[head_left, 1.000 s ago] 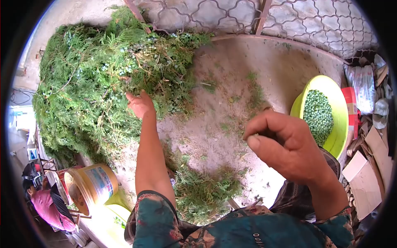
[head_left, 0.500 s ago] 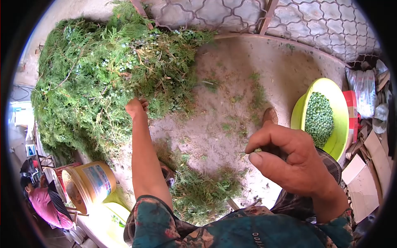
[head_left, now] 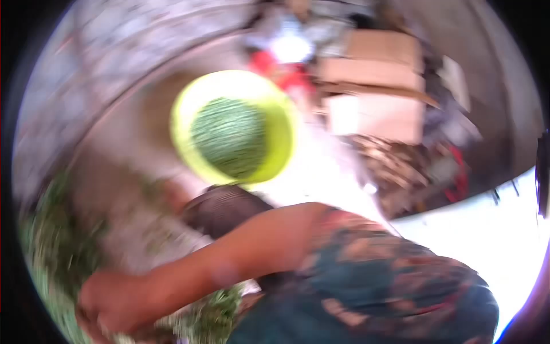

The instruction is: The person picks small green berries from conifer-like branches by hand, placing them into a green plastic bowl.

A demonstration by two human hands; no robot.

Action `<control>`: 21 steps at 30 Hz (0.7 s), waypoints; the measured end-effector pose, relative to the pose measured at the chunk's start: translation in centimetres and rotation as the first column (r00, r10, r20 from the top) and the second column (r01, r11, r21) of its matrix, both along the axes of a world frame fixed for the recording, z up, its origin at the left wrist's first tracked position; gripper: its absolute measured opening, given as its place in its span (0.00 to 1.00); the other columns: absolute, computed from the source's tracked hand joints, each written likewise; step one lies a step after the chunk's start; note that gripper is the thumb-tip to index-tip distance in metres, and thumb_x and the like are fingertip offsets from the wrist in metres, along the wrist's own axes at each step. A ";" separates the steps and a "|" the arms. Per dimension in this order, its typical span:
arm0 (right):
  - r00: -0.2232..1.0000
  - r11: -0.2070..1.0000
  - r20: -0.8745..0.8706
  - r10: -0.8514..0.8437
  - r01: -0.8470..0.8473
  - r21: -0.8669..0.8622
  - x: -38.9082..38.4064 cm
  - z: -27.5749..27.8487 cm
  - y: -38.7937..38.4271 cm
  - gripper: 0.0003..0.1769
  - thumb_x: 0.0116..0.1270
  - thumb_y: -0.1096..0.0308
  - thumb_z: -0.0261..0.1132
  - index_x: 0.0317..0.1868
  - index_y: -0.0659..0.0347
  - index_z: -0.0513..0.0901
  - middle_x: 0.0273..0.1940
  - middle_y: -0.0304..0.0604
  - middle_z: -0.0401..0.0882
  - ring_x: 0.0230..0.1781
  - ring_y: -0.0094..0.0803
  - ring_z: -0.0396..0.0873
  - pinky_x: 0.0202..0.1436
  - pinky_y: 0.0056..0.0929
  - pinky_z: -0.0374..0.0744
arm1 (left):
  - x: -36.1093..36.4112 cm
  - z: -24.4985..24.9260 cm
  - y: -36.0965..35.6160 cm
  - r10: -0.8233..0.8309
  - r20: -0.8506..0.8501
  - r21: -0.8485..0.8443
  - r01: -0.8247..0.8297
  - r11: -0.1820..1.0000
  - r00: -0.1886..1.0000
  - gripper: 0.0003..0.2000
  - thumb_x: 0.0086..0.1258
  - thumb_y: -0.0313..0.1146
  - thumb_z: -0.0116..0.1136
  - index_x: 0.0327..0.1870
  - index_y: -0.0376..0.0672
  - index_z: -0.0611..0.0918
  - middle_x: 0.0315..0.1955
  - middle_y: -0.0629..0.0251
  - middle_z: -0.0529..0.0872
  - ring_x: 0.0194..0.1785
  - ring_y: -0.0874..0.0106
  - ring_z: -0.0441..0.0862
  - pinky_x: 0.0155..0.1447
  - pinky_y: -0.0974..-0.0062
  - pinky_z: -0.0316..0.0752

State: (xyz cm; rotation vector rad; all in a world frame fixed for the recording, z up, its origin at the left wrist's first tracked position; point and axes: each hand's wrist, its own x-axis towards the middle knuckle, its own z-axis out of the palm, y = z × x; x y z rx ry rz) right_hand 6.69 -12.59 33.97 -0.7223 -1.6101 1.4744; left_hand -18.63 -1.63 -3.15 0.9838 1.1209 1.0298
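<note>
My right hand is low at the left of the view, smeared by motion, over or beside green leafy sprigs. Its fingers are too blurred to show whether they hold anything. The bare right forearm runs back to a patterned sleeve. More greenery shows beneath the forearm. No part of my left hand can be made out. Above the arm stands a yellow-green basin, partly filled with small round green pieces.
Cardboard boxes and scraps lie right of the basin, with a red object just behind it. A pale wall curves along the upper left. My covered knee is just below the basin.
The view has swung right, bringing the basin and cardboard toward the middle. My right hand has moved from near the basin to the greenery, and my left hand has gone out of view.
</note>
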 end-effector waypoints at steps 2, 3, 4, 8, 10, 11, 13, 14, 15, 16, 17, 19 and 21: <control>0.970 0.964 0.221 -0.102 0.041 0.262 -2.0 -2.8 0.9 0.16 0.37 0.60 0.65 0.13 0.67 0.77 0.13 0.55 0.70 0.16 0.49 0.72 0.21 0.42 0.70 | 12.3 -1.8 4.2 -0.188 0.096 0.043 0.185 0.982 0.978 0.15 0.66 0.31 0.47 0.51 0.34 0.73 0.44 0.55 0.80 0.46 0.65 0.78 0.48 0.69 0.75; 0.944 0.979 0.319 0.080 -0.135 0.154 -1.1 -1.9 1.0 0.14 0.43 0.60 0.65 0.22 0.65 0.81 0.21 0.53 0.77 0.21 0.50 0.75 0.24 0.42 0.71 | 13.8 -1.6 4.9 -0.230 0.087 0.057 0.226 0.973 0.969 0.15 0.66 0.31 0.47 0.51 0.34 0.73 0.44 0.55 0.80 0.46 0.65 0.78 0.48 0.69 0.75; 0.968 0.974 0.245 0.045 -0.097 0.203 -0.9 -1.1 0.4 0.15 0.48 0.58 0.63 0.25 0.64 0.81 0.24 0.53 0.78 0.25 0.49 0.76 0.28 0.42 0.72 | 13.4 -1.2 5.0 -0.252 0.061 0.063 0.248 0.967 0.966 0.15 0.66 0.30 0.47 0.51 0.34 0.73 0.44 0.55 0.80 0.46 0.65 0.78 0.48 0.70 0.75; 0.984 0.989 0.181 -0.004 -0.024 0.149 -0.5 -0.7 -0.2 0.17 0.45 0.55 0.62 0.25 0.63 0.81 0.28 0.55 0.79 0.31 0.50 0.77 0.35 0.45 0.72 | 15.2 -0.9 3.8 -0.331 -0.008 0.063 0.331 0.941 0.943 0.15 0.66 0.30 0.47 0.51 0.35 0.73 0.44 0.55 0.80 0.46 0.66 0.78 0.48 0.70 0.75; 0.993 0.978 0.119 -0.029 0.004 0.207 -0.6 -1.4 0.2 0.17 0.46 0.54 0.62 0.25 0.62 0.81 0.28 0.55 0.79 0.32 0.49 0.78 0.35 0.45 0.72 | 15.7 -0.1 4.1 -0.366 -0.049 0.074 0.369 0.927 0.929 0.15 0.66 0.30 0.47 0.52 0.35 0.73 0.44 0.56 0.80 0.46 0.66 0.78 0.48 0.71 0.75; 0.998 0.963 0.062 -0.024 0.006 0.269 -0.6 -1.4 0.3 0.17 0.46 0.54 0.62 0.25 0.62 0.81 0.29 0.54 0.80 0.32 0.49 0.78 0.35 0.45 0.73 | 15.6 0.3 4.3 -0.373 -0.069 0.084 0.377 0.922 0.925 0.15 0.66 0.30 0.47 0.52 0.35 0.73 0.44 0.56 0.80 0.46 0.67 0.78 0.48 0.71 0.75; 0.995 0.972 0.097 -0.036 0.012 0.233 -0.7 -1.3 0.2 0.17 0.46 0.54 0.62 0.26 0.62 0.81 0.29 0.54 0.79 0.32 0.49 0.78 0.35 0.45 0.73 | 15.6 1.3 4.8 -0.389 -0.113 0.104 0.401 0.910 0.914 0.15 0.66 0.30 0.47 0.52 0.36 0.73 0.44 0.56 0.80 0.46 0.67 0.78 0.47 0.71 0.75; 0.990 0.981 0.136 -0.040 0.013 0.194 -0.6 -1.1 0.1 0.17 0.46 0.54 0.63 0.26 0.61 0.81 0.29 0.54 0.79 0.32 0.49 0.78 0.35 0.45 0.73 | 15.8 1.7 5.3 -0.400 -0.134 0.116 0.415 0.902 0.907 0.15 0.66 0.30 0.47 0.52 0.36 0.73 0.44 0.56 0.80 0.46 0.67 0.78 0.47 0.72 0.75; 0.990 0.980 0.134 -0.055 0.028 0.196 -0.6 -1.1 0.2 0.17 0.46 0.54 0.63 0.26 0.61 0.81 0.29 0.54 0.79 0.32 0.49 0.78 0.35 0.45 0.73 | 16.2 2.1 5.6 -0.412 -0.154 0.125 0.431 0.894 0.898 0.15 0.66 0.30 0.47 0.52 0.36 0.73 0.44 0.56 0.80 0.46 0.67 0.78 0.47 0.72 0.75; 0.987 0.973 0.149 -0.065 0.029 0.231 -0.6 -1.2 0.4 0.17 0.47 0.54 0.63 0.26 0.62 0.82 0.29 0.54 0.80 0.33 0.49 0.78 0.35 0.45 0.73 | 16.5 2.5 5.8 -0.424 -0.175 0.132 0.448 0.884 0.889 0.15 0.66 0.29 0.47 0.52 0.36 0.73 0.44 0.56 0.80 0.46 0.67 0.78 0.47 0.72 0.75; 0.984 0.964 0.162 -0.075 0.030 0.264 -0.8 -1.2 0.5 0.17 0.48 0.54 0.63 0.27 0.62 0.82 0.29 0.54 0.80 0.33 0.49 0.78 0.36 0.45 0.73 | 16.6 2.5 6.0 -0.435 -0.198 0.135 0.464 0.875 0.878 0.15 0.66 0.29 0.47 0.52 0.36 0.74 0.44 0.56 0.80 0.46 0.67 0.78 0.47 0.72 0.75; 0.975 0.961 0.191 -0.115 0.061 0.270 -1.5 -0.9 0.7 0.17 0.49 0.54 0.62 0.27 0.62 0.82 0.29 0.54 0.80 0.33 0.49 0.79 0.35 0.45 0.74 | 16.3 2.9 6.5 -0.454 -0.250 0.140 0.496 0.857 0.855 0.15 0.66 0.29 0.47 0.52 0.37 0.74 0.44 0.57 0.80 0.46 0.68 0.78 0.47 0.73 0.75; 0.964 0.956 0.221 -0.150 0.084 0.281 -0.7 0.2 0.6 0.16 0.49 0.55 0.62 0.27 0.61 0.83 0.29 0.54 0.80 0.33 0.49 0.79 0.35 0.45 0.74 | 16.3 3.8 6.9 -0.462 -0.301 0.150 0.520 0.841 0.834 0.15 0.66 0.29 0.47 0.52 0.37 0.74 0.44 0.57 0.80 0.46 0.68 0.78 0.47 0.73 0.74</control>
